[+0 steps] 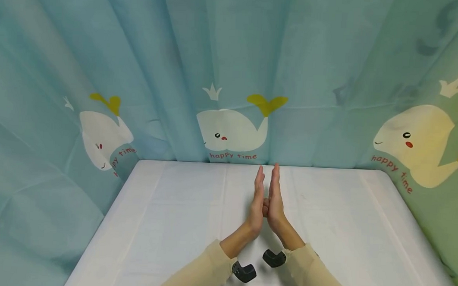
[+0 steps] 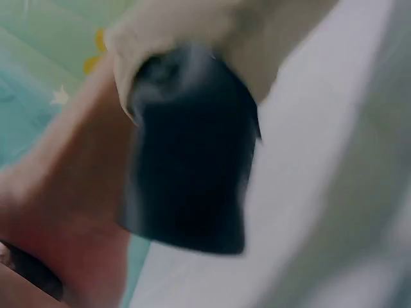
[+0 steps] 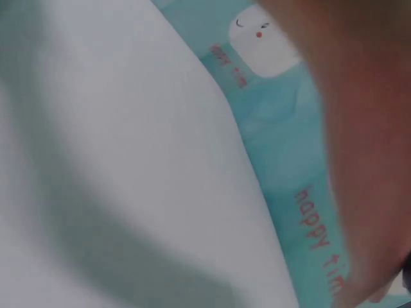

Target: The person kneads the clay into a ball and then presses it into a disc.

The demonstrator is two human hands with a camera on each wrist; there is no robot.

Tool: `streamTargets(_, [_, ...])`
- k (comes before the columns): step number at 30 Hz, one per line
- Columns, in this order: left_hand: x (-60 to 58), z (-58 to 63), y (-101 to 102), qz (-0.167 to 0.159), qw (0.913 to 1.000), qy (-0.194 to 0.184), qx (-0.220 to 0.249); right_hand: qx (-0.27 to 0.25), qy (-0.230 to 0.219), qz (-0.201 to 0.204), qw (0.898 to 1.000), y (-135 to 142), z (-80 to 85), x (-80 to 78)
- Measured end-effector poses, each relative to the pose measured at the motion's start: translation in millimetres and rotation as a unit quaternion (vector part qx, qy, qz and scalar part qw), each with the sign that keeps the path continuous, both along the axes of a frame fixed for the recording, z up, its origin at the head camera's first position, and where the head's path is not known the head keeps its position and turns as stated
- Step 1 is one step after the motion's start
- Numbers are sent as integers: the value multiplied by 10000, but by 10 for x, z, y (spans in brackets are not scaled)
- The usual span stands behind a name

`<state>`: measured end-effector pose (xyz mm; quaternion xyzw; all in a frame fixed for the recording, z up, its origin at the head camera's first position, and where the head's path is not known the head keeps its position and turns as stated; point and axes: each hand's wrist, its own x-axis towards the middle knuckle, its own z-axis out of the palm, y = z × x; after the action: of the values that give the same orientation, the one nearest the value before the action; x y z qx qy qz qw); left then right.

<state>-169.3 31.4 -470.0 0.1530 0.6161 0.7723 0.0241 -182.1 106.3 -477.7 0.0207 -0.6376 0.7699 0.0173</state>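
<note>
In the head view my left hand [image 1: 256, 207] and right hand [image 1: 276, 204] stand upright above the table, palms facing each other. The fingers of both are straight and point away from me. A narrow gap shows between the fingertips, while lower down folded digits lie between the palms. Whether the palms themselves touch, I cannot tell. No object shows in either hand. The left wrist view has a dark wrist device [image 2: 189, 154] on a beige sleeve in front, with blurred skin beside it. Blurred skin of a hand [image 3: 372, 147] fills the right side of the right wrist view.
A white-covered table [image 1: 186, 218] lies under the hands. Behind it and along both sides hangs a blue-green curtain [image 1: 314, 78] printed with whales and "happy time". Black devices [image 1: 244, 272] sit at both wrists, close to each other.
</note>
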Motion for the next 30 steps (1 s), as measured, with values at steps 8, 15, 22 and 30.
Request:
streamTargets(8, [-206, -37, -92, 381, 9991, -100, 139, 404, 279, 300, 9983, -125, 11, 108])
streamTargets(15, [-206, -160, -35, 217, 9988, 160, -402, -94, 309, 4, 9995, -86, 31, 117])
streamTargets(22, [-7, 101, -19, -176, 9972, -500, 525, -477, 438, -190, 9977, 16, 16, 1])
streamTargets(30, [-147, 149, -113, 409, 9981, -242, 386, 8, 532, 99, 9985, -154, -59, 119])
